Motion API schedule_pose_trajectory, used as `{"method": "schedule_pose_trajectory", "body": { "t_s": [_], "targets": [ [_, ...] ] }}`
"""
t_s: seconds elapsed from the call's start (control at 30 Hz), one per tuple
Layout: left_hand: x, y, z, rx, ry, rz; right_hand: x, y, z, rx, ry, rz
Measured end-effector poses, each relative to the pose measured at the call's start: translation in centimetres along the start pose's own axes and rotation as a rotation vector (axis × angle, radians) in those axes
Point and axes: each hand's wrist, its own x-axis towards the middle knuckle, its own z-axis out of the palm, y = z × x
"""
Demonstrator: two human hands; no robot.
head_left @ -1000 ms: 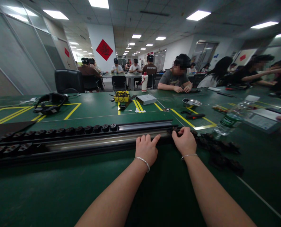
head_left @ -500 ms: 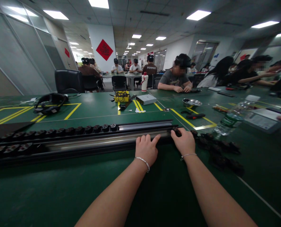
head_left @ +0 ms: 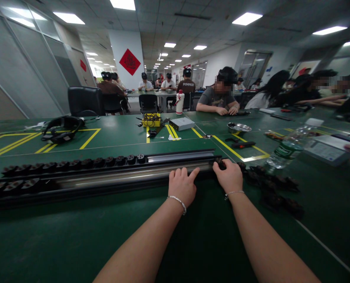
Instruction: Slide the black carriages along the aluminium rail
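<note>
A green table (head_left: 74, 243) is spreading under ceiling lamps (head_left: 247, 19), a person in grey (head_left: 217, 100) sitting at its far edge. Its surface is stretching along the near edge of the front rail (head_left: 110, 177). The left hand (head_left: 183, 184) is resting on that rail, fingers apart; the right hand (head_left: 229, 175) is pinching a small black part (head_left: 220, 162) at the rail's right end. Loose black parts (head_left: 273, 199) are crowding the right, a bottle (head_left: 283, 151) standing behind them; the back rail (head_left: 180, 156) is lying just beyond.
</note>
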Motion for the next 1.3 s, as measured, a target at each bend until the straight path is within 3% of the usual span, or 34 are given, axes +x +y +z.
{"method": "schedule_pose_trajectory", "body": {
  "t_s": [0.53,1.3],
  "targets": [
    [-0.03,-0.21,0.46,-0.002,0.050,0.028,0.07,0.09,0.02,-0.015,0.025,0.015],
    [-0.04,-0.10,0.24,-0.003,0.019,0.016,0.25,0.35,0.15,-0.025,0.026,0.046]
  ]
}}
